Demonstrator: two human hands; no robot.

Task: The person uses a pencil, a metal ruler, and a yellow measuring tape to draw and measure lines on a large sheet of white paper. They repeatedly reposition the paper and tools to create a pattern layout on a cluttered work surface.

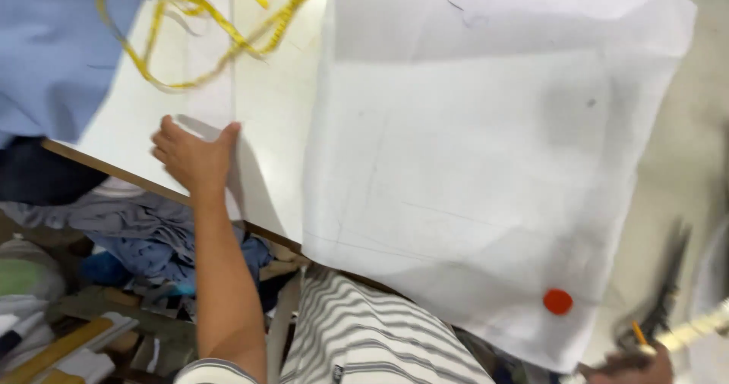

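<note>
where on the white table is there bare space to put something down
Bare white tabletop lies between the left hand, the yellow measuring tape and the large white paper sheet. The far left corner is crowded by tape and blue cloth.

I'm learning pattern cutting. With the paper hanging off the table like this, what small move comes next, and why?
Probably slide the white paper sheet back onto the table: it overhangs the edge, the left hand only rests beside it, and the right hand is low by the scissors.
</note>
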